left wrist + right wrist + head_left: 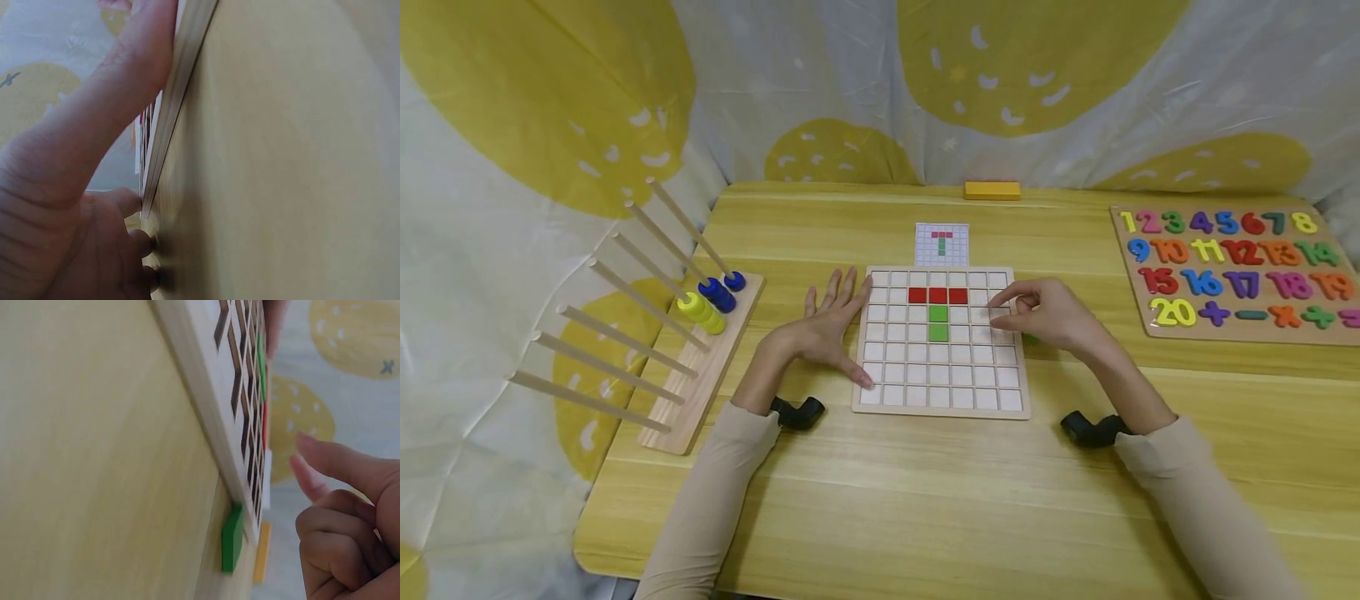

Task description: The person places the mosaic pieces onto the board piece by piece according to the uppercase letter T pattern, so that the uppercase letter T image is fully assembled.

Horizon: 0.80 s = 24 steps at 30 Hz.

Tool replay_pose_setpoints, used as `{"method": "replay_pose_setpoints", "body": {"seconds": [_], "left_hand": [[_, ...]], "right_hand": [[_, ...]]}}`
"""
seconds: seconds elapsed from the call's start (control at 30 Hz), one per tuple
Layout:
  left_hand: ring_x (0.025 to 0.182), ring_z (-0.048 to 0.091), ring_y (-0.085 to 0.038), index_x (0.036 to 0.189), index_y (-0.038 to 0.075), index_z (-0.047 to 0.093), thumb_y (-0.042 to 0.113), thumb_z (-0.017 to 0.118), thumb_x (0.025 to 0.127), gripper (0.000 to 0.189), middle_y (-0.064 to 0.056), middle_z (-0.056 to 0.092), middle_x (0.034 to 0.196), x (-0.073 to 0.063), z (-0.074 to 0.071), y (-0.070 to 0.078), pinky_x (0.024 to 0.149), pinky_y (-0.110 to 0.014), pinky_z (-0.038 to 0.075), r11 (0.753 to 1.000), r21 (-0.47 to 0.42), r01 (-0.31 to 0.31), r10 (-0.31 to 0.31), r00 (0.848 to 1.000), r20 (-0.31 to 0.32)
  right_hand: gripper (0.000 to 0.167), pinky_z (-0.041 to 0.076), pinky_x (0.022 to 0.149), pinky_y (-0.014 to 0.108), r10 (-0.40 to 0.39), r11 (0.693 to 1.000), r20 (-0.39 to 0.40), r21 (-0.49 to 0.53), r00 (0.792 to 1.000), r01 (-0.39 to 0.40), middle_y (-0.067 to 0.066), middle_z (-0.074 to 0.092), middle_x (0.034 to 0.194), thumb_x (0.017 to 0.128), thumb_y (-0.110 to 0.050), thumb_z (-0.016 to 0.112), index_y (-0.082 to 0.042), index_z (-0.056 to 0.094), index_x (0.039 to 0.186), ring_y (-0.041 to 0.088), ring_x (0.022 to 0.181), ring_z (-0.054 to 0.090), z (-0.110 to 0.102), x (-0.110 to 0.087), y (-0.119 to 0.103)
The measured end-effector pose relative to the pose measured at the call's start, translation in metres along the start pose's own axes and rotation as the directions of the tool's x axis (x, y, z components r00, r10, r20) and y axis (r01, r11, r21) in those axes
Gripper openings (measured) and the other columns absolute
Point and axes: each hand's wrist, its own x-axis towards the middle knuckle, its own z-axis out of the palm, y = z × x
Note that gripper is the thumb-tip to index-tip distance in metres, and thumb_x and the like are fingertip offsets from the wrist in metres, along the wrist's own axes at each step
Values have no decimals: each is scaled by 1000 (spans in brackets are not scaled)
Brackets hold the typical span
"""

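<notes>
A wooden grid board [940, 412] lies flat on the table, holding a row of three red tiles [937, 296] and two green tiles [937, 322] below the middle one. My left hand [820, 333] spreads its fingers along the board's left edge, the thumb touching the lower corner. Over the board's right side hovers my right hand [1048, 315], its thumb and index finger extended with a gap between them. Nothing shows in that gap; its other fingers are curled in the right wrist view. A loose green tile [232, 540] lies beside the board's right edge, mostly hidden by that hand in the head view.
Behind the board lies a pattern card [942, 244] with a red and green T. A rack of wooden pegs [700, 392] with yellow and blue beads stands at left. A number puzzle board [1240, 267] is at right, an orange block [992, 191] at the back edge.
</notes>
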Motion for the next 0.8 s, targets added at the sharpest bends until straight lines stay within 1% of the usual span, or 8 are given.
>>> {"method": "replay_pose_setpoints", "body": {"seconds": [0.1, 0.17, 0.3, 0.43, 0.6, 0.8], "left_hand": [[154, -36, -34, 164, 19, -21, 60, 93, 64, 158, -13, -36, 167, 0, 1, -1, 122, -65, -23, 1000, 4, 3, -3, 1000, -2], [154, -36, -33, 164, 19, -21, 61, 93, 63, 158, -13, -37, 167, 0, 1, -2, 122, -65, -23, 1000, 4, 2, -2, 1000, -3], [154, -37, -33, 164, 19, -21, 61, 93, 64, 157, -13, -37, 166, 1, 1, -2, 122, -65, -23, 1000, 2, 1, -1, 1000, -3], [154, -36, -33, 164, 19, -21, 61, 93, 63, 158, -13, -36, 167, 1, 0, -1, 122, -66, -22, 1000, 6, 2, -2, 1000, -2], [154, -36, -34, 164, 18, -20, 60, 93, 64, 157, -14, -36, 167, 1, 0, -1, 122, -67, -21, 1000, 7, -3, 3, 1000, -3], [154, -36, -33, 164, 19, -21, 60, 94, 64, 157, -12, -37, 167, 1, -1, 0, 122, -67, -22, 1000, 1, -1, 1, 1000, 5]], "right_hand": [[33, 29, 59, 31, 1, 1000, 2, -7, 1000, -1, -2, 38, 66, 91, -27, 81, -8, 74, 117, 14, 62, 35, -11, -4, 12], [36, 30, 60, 32, 3, 1000, 18, -13, 1000, -3, -3, 38, 66, 90, -27, 82, -8, 73, 119, 13, 62, 35, -17, -7, 19], [42, 33, 59, 29, 3, 1000, 97, 23, 995, -5, -3, 38, 65, 89, -19, 82, -5, 68, 126, 10, 59, 36, -29, -14, 32], [48, 32, 56, 27, -2, 998, 162, 61, 987, -8, -4, 36, 64, 88, -10, 82, -1, 63, 131, 8, 57, 33, -36, -17, 42], [48, 29, 54, 27, 19, 998, 176, 48, 984, -27, -4, 33, 63, 89, -11, 81, 0, 62, 131, 7, 56, 30, -37, -19, 48], [43, 28, 53, 26, 42, 999, 171, 24, 984, -47, -4, 35, 63, 90, -14, 81, 0, 63, 127, 8, 54, 31, -38, -19, 51]]}}
